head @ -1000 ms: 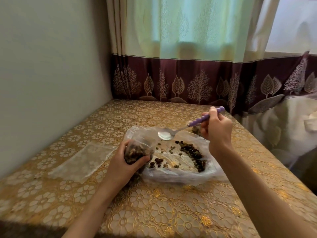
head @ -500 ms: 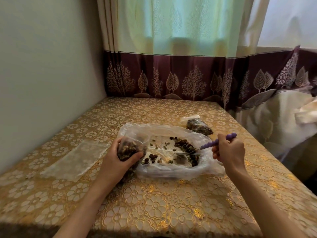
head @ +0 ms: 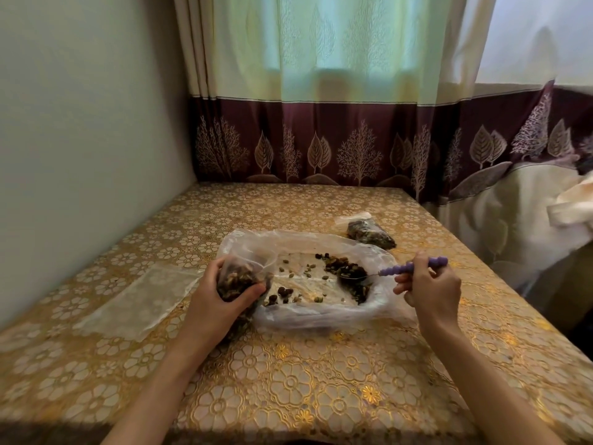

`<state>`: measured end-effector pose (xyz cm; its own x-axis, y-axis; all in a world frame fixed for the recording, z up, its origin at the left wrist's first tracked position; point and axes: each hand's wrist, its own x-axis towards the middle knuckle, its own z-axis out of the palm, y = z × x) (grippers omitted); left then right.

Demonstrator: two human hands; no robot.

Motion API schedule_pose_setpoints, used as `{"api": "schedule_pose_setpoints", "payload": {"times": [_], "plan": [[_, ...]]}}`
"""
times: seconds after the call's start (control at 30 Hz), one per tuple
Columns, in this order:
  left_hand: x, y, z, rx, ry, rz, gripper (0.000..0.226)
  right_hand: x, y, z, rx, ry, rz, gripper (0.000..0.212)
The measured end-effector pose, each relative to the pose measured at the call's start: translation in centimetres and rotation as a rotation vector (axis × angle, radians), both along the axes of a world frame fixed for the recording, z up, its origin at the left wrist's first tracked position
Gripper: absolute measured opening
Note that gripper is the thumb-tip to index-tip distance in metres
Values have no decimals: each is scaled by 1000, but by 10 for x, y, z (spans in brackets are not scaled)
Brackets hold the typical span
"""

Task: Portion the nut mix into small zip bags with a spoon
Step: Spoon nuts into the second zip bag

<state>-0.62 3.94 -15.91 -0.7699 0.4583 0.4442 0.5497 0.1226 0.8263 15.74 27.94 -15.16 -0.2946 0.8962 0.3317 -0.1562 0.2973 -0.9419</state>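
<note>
On the bench, right hand (head: 431, 292) pinches the spoon (head: 378, 275) in the nuts (head: 348, 273); scoop level, then tip into the zip bag (head: 239, 277) the left hand (head: 215, 303) holds open beside the pile.

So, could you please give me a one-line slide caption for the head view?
Left hand holds a part-filled zip bag while the right hand dips a purple-handled spoon into the nut mix.

Two hands (head: 211, 303) (head: 433, 293), one spoon (head: 404, 269), one large bag (head: 321, 316) — three small zip bags (head: 237, 277) (head: 369, 231) (head: 138, 300).
</note>
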Motion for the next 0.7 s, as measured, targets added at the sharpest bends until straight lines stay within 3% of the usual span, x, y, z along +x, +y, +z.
{"api": "schedule_pose_setpoints", "payload": {"times": [0.2, 0.4, 0.7], "plan": [[-1, 0, -1, 7, -5, -3, 62, -1, -6, -5, 50, 3, 62, 27], [-1, 0, -1, 6, 1, -7, 54, 0, -11, -8, 110, -25, 68, 26], [0, 1, 0, -2, -4, 15, 54, -2, -7, -8, -166, 59, 151, 29]]}}
